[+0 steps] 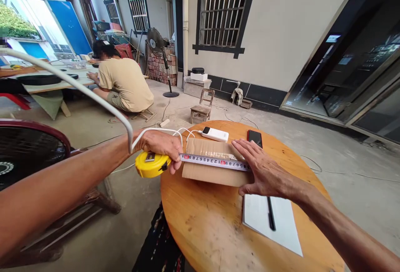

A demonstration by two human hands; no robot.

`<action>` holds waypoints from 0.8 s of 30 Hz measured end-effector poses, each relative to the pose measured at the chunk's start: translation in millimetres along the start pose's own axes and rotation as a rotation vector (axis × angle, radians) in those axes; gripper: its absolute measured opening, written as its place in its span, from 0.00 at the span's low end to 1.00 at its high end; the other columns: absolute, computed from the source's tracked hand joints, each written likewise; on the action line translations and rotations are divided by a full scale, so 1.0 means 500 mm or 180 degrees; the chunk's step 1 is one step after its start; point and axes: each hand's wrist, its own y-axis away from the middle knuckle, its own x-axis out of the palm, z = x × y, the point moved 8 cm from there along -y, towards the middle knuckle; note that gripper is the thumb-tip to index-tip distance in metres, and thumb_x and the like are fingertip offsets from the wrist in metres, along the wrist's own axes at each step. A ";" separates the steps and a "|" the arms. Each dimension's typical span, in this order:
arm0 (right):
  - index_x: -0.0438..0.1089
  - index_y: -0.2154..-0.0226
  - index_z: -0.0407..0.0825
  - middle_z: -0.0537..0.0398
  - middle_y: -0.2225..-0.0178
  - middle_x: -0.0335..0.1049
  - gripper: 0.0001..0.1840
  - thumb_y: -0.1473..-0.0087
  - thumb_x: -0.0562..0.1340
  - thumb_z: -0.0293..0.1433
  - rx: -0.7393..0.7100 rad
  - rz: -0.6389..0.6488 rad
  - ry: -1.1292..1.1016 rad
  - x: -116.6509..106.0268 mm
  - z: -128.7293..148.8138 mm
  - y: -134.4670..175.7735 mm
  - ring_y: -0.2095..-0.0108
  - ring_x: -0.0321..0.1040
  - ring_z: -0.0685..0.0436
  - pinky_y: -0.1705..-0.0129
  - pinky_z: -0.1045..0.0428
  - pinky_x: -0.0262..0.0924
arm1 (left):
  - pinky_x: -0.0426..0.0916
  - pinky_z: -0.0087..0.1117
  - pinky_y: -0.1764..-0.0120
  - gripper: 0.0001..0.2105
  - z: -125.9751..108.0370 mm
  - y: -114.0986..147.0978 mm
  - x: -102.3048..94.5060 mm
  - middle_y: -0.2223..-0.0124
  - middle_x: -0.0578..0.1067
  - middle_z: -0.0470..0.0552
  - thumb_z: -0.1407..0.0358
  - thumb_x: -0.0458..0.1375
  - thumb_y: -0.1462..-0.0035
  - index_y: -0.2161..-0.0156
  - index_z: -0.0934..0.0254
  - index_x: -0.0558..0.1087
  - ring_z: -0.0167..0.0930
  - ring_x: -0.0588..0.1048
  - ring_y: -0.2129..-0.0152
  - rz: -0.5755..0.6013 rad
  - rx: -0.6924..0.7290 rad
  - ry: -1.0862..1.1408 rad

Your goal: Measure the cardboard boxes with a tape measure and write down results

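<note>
A brown cardboard box point(215, 175) lies on the round wooden table point(206, 230). Across its top runs the drawn-out blade of a yellow tape measure point(153, 164). My left hand point(164, 145) is closed at the box's left end, its thumb and fingers pinching the blade beside the yellow case. At the right end, my right hand point(265, 170) lies with fingers stretched out over the box's edge, covering the blade's end. Under my right wrist sit white paper sheets point(259, 226) with a black pen point(271, 213) on them.
A white power bank point(215, 134) with a white cable and a dark phone point(254, 138) lie behind the box. A white cable point(78, 86) crosses over my left forearm. Beyond are a small wooden chair point(202, 107), a standing fan point(159, 49) and a seated person point(123, 80).
</note>
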 end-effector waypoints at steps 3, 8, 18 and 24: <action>0.28 0.33 0.52 0.43 0.32 0.37 0.66 0.62 0.70 0.44 0.0062 0.0059 0.0055 -0.001 0.006 -0.003 0.34 0.35 0.27 0.37 0.32 0.41 | 0.64 0.27 0.71 0.09 0.008 0.020 0.004 0.73 0.80 0.50 0.64 0.57 0.53 0.73 0.65 0.78 0.31 0.73 0.75 -0.0004 0.0038 0.0077; 0.28 0.33 0.52 0.41 0.33 0.38 0.66 0.62 0.69 0.49 0.0151 0.0095 0.0032 -0.004 -0.001 -0.009 0.35 0.38 0.26 0.39 0.31 0.45 | 0.64 0.26 0.70 0.08 0.038 0.035 0.018 0.74 0.80 0.50 0.63 0.58 0.53 0.74 0.65 0.78 0.31 0.73 0.75 0.0019 0.0119 0.0257; 0.24 0.34 0.58 0.44 0.32 0.36 0.64 0.58 0.66 0.53 0.0741 -0.0413 -0.0700 -0.034 -0.049 0.022 0.35 0.43 0.28 0.41 0.31 0.51 | 0.60 0.24 0.76 0.11 0.109 0.057 0.061 0.73 0.79 0.50 0.60 0.58 0.50 0.73 0.66 0.75 0.28 0.69 0.79 -0.0402 0.0244 0.1244; 0.34 0.33 0.56 0.42 0.33 0.41 0.64 0.63 0.66 0.58 0.0756 0.0280 -0.0509 0.006 -0.066 -0.028 0.36 0.42 0.25 0.42 0.29 0.49 | 0.61 0.24 0.76 0.11 0.183 0.072 0.148 0.70 0.80 0.53 0.60 0.57 0.46 0.70 0.66 0.75 0.26 0.70 0.79 -0.0991 0.0274 0.2210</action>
